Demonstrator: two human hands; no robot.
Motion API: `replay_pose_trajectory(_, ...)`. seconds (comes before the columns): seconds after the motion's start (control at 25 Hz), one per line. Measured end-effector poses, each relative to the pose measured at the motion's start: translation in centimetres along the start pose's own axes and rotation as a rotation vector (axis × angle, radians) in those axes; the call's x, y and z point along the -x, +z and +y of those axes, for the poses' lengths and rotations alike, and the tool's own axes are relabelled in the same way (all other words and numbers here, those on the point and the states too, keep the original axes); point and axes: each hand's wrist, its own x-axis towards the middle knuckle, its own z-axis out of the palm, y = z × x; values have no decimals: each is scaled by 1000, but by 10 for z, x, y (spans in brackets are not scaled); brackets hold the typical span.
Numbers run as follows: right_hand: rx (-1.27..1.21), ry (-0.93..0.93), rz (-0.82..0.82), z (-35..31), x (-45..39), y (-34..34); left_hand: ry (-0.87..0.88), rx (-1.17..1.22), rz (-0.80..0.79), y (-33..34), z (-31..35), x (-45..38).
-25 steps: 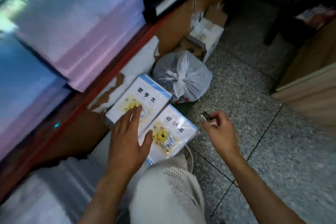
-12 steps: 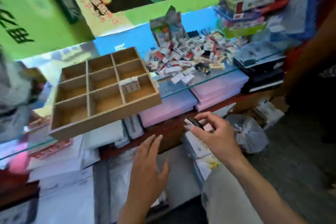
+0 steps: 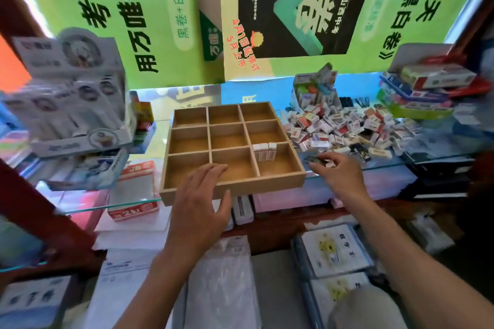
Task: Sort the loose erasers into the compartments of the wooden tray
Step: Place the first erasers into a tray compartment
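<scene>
Erasers (image 3: pixel 347 125) lie heaped in a loose pile on the glass counter (image 3: pixel 149 149), just right of the wooden tray (image 3: pixel 232 189), too many and too jumbled to count. Most are small white blocks in red, blue or white sleeves; their print is too small to read. The tray sits on the counter with its near edge hanging over the glass lip. It has nine compartments, three rows of three. Three white erasers (image 3: pixel 264 152) stand upright side by side at the back of the near-right compartment, and that is all the tray holds.

Left hand (image 3: pixel 200 203) hovers over the tray's near wall, fingers straight and spread, gripping nothing; I cannot tell whether the fingertips touch the wood. Right hand (image 3: pixel 336 176) is just right of the tray's near-right corner, fingers curled, pinching a small dark eraser (image 3: pixel 314 160) with something pale beside it.

Behind the pile stands an open display box (image 3: pixel 312 88) of coloured items. Far right, stacked flat cartons (image 3: pixel 427 85). Left of the tray, tilted white product boxes (image 3: pixel 74 93) and a red-and-white box (image 3: pixel 133 189). Green posters (image 3: pixel 107 13) and a black poster (image 3: pixel 294 2) hang behind, all mirrored; "2022" and "4月1日" can be read. Below the counter, workbooks with a yellow sun cartoon (image 3: pixel 331 251).
</scene>
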Motion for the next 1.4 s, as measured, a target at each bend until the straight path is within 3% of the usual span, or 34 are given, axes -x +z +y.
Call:
replay_pose_trajectory(0.2,270,4,-90,-7,-11,6,96,-94,-67,19,10,-35)
replay_pose_trajectory(0.32,202,85,-143,-4,-8,-1,105,-134,-76,24,11,-42)
replay_pose_trajectory(0.4,-26,148,-91,-4,-5,-8,90,-144,-63,28,10,-44)
replay_pose_trajectory(0.48,-406,248,-56,-7,-3,-17,82,-165,-49,32,9,-46)
replay_pose_trajectory(0.6,-928,329,-221,-16,2,-31,83,-167,-38,36,8,-55)
replay_pose_trajectory(0.72,-1067,324,-394,-24,2,-36,40,-160,-79,38,10,-66)
replay_pose_trajectory(0.88,-1078,343,-449,-35,-1,-27,-3,-127,-158,46,8,-68)
replay_pose_trajectory(1.16,-848,224,-337,-42,3,-12,-57,-163,-185,52,3,-64)
replay_pose_trajectory(1.4,-821,115,-349,-41,6,-7,-39,-182,-198,54,5,-65)
